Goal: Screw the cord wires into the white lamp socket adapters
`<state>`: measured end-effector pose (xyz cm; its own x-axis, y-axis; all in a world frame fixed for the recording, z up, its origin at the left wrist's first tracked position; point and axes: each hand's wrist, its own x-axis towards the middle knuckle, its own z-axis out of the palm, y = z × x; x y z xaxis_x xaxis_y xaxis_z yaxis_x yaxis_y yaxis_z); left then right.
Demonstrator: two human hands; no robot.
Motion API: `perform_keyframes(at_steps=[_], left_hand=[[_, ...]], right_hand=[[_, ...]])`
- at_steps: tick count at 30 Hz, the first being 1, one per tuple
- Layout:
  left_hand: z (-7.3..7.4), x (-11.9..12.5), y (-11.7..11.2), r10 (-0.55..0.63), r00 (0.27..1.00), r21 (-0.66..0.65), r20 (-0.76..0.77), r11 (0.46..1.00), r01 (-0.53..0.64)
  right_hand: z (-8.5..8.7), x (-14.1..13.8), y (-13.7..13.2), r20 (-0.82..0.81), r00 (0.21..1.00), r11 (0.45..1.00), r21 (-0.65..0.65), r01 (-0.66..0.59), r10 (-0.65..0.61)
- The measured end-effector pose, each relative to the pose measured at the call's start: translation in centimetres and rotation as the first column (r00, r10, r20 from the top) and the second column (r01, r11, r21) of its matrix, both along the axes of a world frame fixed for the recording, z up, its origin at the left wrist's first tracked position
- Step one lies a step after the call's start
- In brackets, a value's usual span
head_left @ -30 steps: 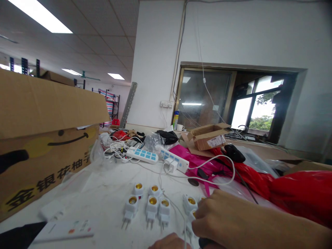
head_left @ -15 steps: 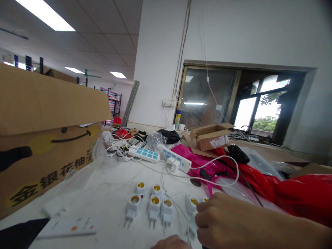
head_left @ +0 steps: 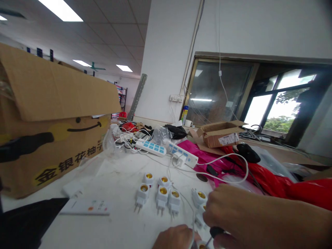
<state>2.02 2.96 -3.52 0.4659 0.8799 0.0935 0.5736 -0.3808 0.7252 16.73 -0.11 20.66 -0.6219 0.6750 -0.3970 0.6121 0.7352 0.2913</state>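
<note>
Two hands worked at 6 o'clock in your view: your right hand (head_left: 233, 214) had its fingers (head_left: 220, 204) closed narrowly around the black handle of a small screwdriver (head_left: 216, 231), its thin shaft pointing at a white lamp-socket adapter (head_left: 201, 246), while your left hand (head_left: 176, 238) sat just beside that adapter and a white cable (head_left: 193, 221), and you could not tell whether its fingers (head_left: 190, 235) held anything. Five more adapters (head_left: 162, 195) stood on the white surface (head_left: 109, 186) at 11 o'clock from your hands, and two others (head_left: 199, 197) lay just by your right fingers. Power strips (head_left: 150, 148) lay at 12 o'clock, a cardboard box (head_left: 52, 155) at 9 o'clock and a red plastic bag (head_left: 298, 192) at 3 o'clock.
</note>
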Motion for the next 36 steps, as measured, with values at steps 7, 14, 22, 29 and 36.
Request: perform_keyframes(at_steps=[7,14,22,29,36], left_hand=[[2.7,-1.0,-1.8,0.000,0.998,-0.027,0.057,1.000,0.001],[4.8,-1.3,-3.4,0.032,0.990,-0.047,0.138,0.999,-0.026],[4.4,-1.3,-3.9,0.054,0.988,0.014,0.147,0.998,-0.057],[4.4,-1.3,-4.2,0.088,0.983,-0.002,0.158,0.996,-0.089],[3.8,-1.5,-4.3,0.073,0.984,0.042,0.163,0.996,-0.081]], right_hand=[[-0.1,-0.4,1.0,0.007,0.957,0.952,-0.104,0.288,-0.288],[-0.7,0.7,0.5,0.083,0.959,0.958,0.067,-0.277,0.272],[-0.1,-0.9,0.7,0.009,0.996,0.994,-0.064,0.093,-0.092],[0.8,-1.8,0.9,0.059,0.957,0.947,-0.144,0.288,-0.283],[0.0,-1.1,0.1,0.131,0.984,0.991,-0.074,-0.111,0.120]])
